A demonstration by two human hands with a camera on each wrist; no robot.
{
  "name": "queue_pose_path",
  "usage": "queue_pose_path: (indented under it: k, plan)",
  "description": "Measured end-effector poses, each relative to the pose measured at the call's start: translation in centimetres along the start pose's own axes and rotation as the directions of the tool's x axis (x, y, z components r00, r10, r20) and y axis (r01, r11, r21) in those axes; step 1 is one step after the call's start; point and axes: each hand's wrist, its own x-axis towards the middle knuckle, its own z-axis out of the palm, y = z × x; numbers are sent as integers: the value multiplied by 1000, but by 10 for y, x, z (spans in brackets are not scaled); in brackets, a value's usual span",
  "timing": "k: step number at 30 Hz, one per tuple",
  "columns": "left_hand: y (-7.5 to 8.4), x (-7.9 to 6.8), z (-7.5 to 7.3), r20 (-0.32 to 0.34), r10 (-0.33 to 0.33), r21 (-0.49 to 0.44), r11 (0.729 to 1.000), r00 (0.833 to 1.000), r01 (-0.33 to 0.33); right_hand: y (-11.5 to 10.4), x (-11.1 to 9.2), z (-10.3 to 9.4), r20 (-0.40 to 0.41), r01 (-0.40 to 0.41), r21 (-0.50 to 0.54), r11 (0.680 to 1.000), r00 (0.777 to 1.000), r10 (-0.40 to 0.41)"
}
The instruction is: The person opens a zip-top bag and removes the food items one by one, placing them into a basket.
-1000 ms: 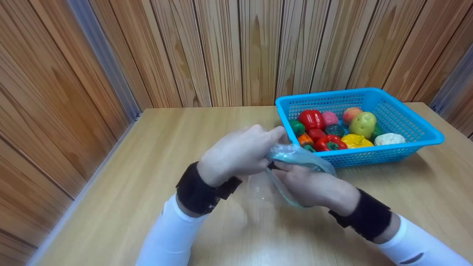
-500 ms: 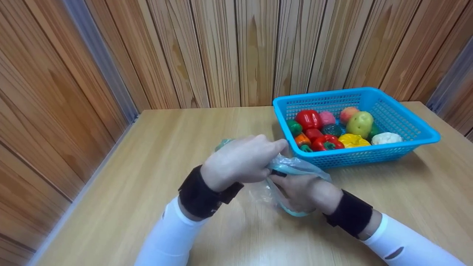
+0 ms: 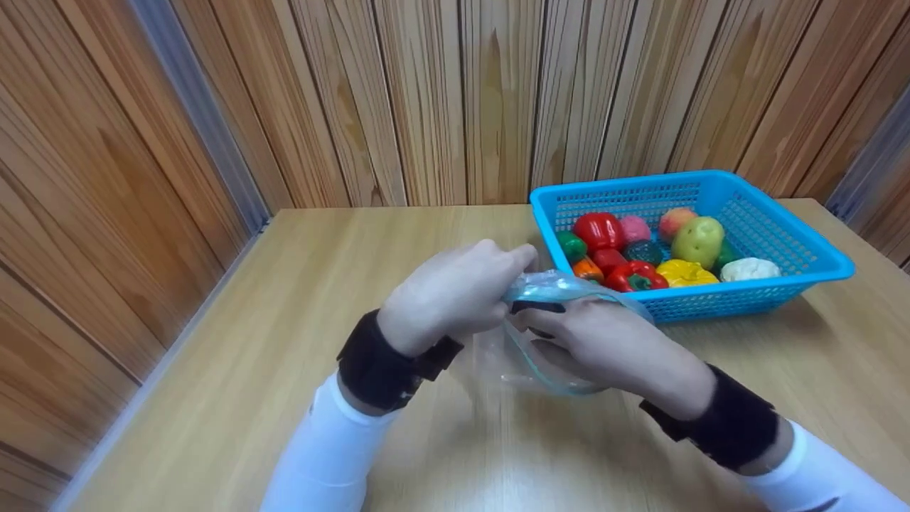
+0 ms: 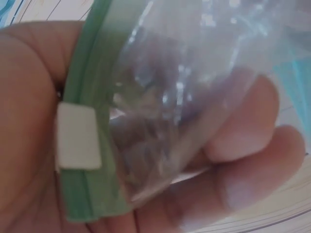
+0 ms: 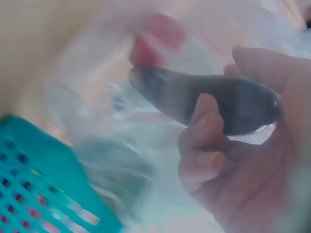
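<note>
My left hand (image 3: 451, 291) grips the rim of a clear plastic zip bag (image 3: 551, 286). In the left wrist view, the bag's green zip strip (image 4: 90, 73) carries a white slider (image 4: 78, 137), and fingers are bent behind the clear film. My right hand (image 3: 604, 345) reaches into the bag's mouth. Its fingers curl around a dark, smooth eggplant (image 5: 214, 97), of which only a dark bit shows in the head view. Beyond the eggplant's tip, a red thing (image 5: 163, 34) shows blurred in or through the plastic; its kind is unclear.
A blue perforated basket (image 3: 746, 295) stands at the right rear, close to the bag. In it lie several fruits and vegetables, among them a red bell pepper (image 3: 598, 231), a yellow squash-like one (image 3: 686, 272) and a green pear-like one (image 3: 699, 240). Wooden panels (image 3: 426, 99) rise behind the table (image 3: 341, 263).
Both hands and the bag dipped slightly, then rose again in view. My right hand has turned, its back now facing upward and its fingers more spread inside the bag. The left hand keeps its grip.
</note>
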Motion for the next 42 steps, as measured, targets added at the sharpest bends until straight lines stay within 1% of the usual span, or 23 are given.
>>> queue_pose_path:
  k: [3,6,9,13,15,18,20,21,23,27,28,30,31,33,35,36,37,38,40,42]
  plan:
    - [-2,2,0,-21,-29,2,1000,999,29,-7,-6,-20,-34,-5,50,999,999,7]
    - [-4,3,0,-43,-66,-6,998,997,66,-11,-13,-42,-24,-8,108,994,1000,10]
    - [-6,4,-1,-67,-99,-7,995,993,99,-9,-21,-62,-33,13,153,988,999,-8]
    - [-9,4,-1,-99,-139,-2,990,985,140,2,-32,-79,-134,92,185,978,989,-68]
    - [-11,3,-2,-109,-167,-8,986,980,168,8,-37,-83,-191,132,184,974,977,-96]
    - [-14,3,-3,-100,-217,-37,976,971,215,16,-42,-88,-265,180,167,969,955,-132]
    - [-16,2,-4,-93,-246,-44,969,965,243,18,-43,-90,-321,210,145,967,934,-155]
    - [-17,2,-4,-90,-258,-42,966,962,255,19,-43,-91,-340,212,131,968,927,-157]
    - [-19,3,-3,-76,-275,-36,961,958,274,20,-43,-93,-389,230,131,964,907,-163]
    - [-22,4,-1,-53,-299,-24,954,953,298,26,-47,-93,-453,234,135,963,879,-149]
    - [-23,4,-1,-50,-303,-28,953,952,302,28,-48,-93,-472,242,142,960,869,-149]
    - [-24,4,0,-66,-318,-15,948,946,317,32,-49,-92,-507,248,144,958,850,-144]
    - [-25,4,0,-78,-326,-5,945,942,327,33,-48,-92,-537,257,144,956,831,-142]
    - [-27,4,0,-96,-340,9,940,936,342,36,-47,-91,-607,272,151,950,784,-127]
    - [-28,4,1,-101,-347,21,936,933,350,38,-46,-92,-662,260,152,954,743,-97]
    - [-28,4,1,-97,-347,22,936,933,350,38,-45,-93,-674,240,151,959,734,-77]
    - [-28,4,1,-90,-344,20,938,935,347,40,-45,-94,-669,198,149,969,742,-49]
    - [-28,4,2,-82,-340,18,939,937,342,41,-45,-96,-648,142,139,980,761,-18]
    - [-28,3,2,-69,-328,18,944,942,330,46,-44,-98,-581,2,117,993,811,67]
    - [-27,3,2,-59,-312,26,949,948,314,57,-43,-96,-500,-143,86,986,850,166]
